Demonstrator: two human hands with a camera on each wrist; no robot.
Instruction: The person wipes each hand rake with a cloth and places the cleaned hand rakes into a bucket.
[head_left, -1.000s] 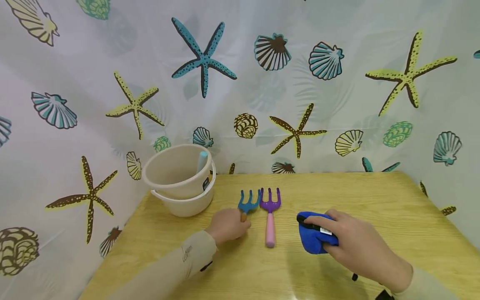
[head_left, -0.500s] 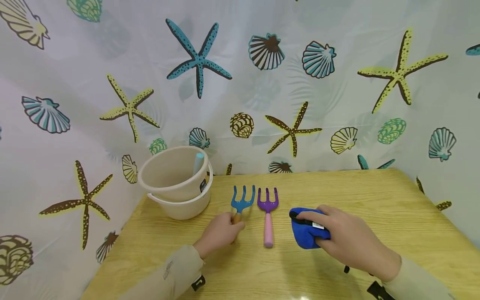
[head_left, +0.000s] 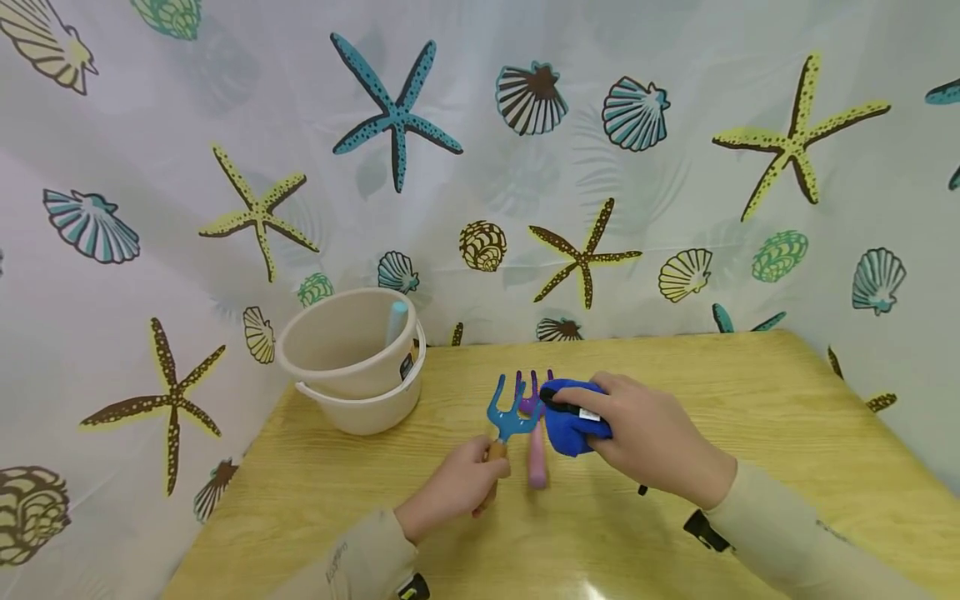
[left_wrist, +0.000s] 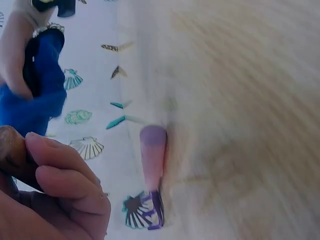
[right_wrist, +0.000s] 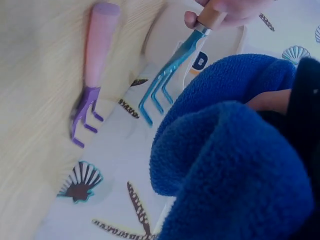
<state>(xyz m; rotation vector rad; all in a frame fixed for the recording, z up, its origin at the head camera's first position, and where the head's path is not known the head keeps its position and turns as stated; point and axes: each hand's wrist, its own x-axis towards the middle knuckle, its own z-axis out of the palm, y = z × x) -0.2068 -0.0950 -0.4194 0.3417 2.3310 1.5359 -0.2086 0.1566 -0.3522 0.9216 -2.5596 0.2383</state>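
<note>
My left hand [head_left: 453, 487] grips the wooden handle of a small blue hand rake [head_left: 504, 423], its tines pointing up and away, raised off the table. Bunched in my right hand [head_left: 660, 442] is a blue fuzzy cloth [head_left: 573, 429] with a black band and white tag. In the head view the cloth overlaps the right side of the blue tines; the right wrist view shows the tines [right_wrist: 161, 85] close beside it, contact unclear. A purple hand rake with a pink handle [head_left: 537, 462] lies on the table behind them, its head partly covered.
A cream bucket [head_left: 367, 417] with its handle down stands at the table's back left. A light-blue rod [head_left: 396, 323] leans inside it. The wooden table [head_left: 675, 358] ends at a shell-and-starfish-patterned curtain [head_left: 480, 167] at the back and sides.
My left hand has lifted the blue rake from the table and brought it slightly right. My right hand has moved left with the cloth, up to the rake's tines.
</note>
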